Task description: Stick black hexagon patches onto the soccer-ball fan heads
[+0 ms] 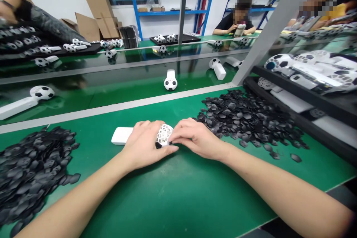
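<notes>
A white device with a ball-shaped head (164, 134) and a rectangular white handle (122, 136) lies sideways on the green worktop (167, 193). My left hand (145, 143) is wrapped over it where handle and head meet, thumb along the near side. The head is an open white lattice with a black patch at its lower left. My right hand (195, 137) pinches at the head's lower right edge, where a small dark piece shows between the fingertips. Loose black pieces form a pile at the left (33, 167) and another at the right (245, 119).
Beyond a pale metal rail (111, 109), a green conveyor (125, 89) carries several football-headed devices (170, 81). Stacked black trays (306, 89) of white devices stand at the right. A slanted post (276, 26) rises beside them. People sit across the line.
</notes>
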A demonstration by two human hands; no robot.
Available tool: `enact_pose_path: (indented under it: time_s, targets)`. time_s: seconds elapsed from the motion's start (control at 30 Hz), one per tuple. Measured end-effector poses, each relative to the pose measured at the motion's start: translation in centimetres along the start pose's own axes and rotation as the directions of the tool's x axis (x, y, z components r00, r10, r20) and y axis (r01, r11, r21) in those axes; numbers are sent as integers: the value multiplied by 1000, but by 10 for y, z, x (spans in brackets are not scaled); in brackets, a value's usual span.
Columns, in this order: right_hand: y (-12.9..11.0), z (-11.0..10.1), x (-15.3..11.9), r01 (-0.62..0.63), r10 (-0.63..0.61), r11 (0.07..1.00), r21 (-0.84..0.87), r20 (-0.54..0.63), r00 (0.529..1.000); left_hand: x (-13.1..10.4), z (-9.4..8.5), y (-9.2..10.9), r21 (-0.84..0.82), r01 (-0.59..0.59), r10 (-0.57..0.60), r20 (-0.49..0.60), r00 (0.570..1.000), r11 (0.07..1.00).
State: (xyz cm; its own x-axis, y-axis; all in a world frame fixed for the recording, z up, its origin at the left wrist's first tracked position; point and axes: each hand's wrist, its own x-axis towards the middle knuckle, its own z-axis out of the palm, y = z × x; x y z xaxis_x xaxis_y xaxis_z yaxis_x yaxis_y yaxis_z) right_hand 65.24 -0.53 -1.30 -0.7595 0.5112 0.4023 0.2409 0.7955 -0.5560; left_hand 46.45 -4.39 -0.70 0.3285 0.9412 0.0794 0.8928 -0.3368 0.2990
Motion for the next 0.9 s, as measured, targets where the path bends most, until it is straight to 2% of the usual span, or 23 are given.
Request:
enact_pose_path:
  time_s: [0.1, 0.3, 0.4, 0.5, 0.53, 0.6, 0.63, 0.67, 0.7, 0.73, 0.8, 0.9]
  targets:
    - [4, 4, 2, -38, 40, 996, 82, -31, 999, -1, 0, 1, 18, -2, 2, 2, 1000, 1000]
    - [11, 8, 4, -217, 244, 927, 306, -52, 968, 0, 1, 3, -28, -7, 7, 14, 1000, 1000]
    - [10, 12, 6, -286, 314, 898, 333, -30, 949, 2, 0, 1, -27, -17, 17, 19, 1000, 999]
    - [14, 9, 8, -291, 310, 905, 310, -10, 951, 3, -5, -3, -32, -74, 76, 62, 995, 997]
    - [19, 5, 9, -297, 314, 919, 260, -25, 949, 2, -7, -4, -41, -105, 109, 84, 990, 994]
    - [31, -10, 7, -378, 376, 926, -7, -104, 921, 1, -9, -3, -45, -159, 163, 112, 980, 986]
    - [38, -19, 5, -444, 417, 876, -189, -167, 893, -1, -8, -1, -32, -158, 160, 103, 982, 987]
    - [45, -28, 2, -509, 455, 780, -364, -230, 861, -2, -7, 2, -10, -127, 128, 75, 989, 992]
    - [52, -36, -1, -552, 483, 695, -460, -269, 833, -4, -4, 5, 14, -75, 75, 35, 997, 997]
    - [58, -42, -5, -574, 504, 632, -521, -287, 815, -5, -1, 9, 32, -13, 14, -11, 1000, 999]
    - [66, -49, -10, -587, 535, 581, -563, -279, 798, -7, 4, 13, 28, 74, -72, -68, 995, 997]
    - [69, -47, -11, -564, 548, 543, -622, -247, 799, -6, 3, 9, -65, 21, -20, 16, 1000, 998]
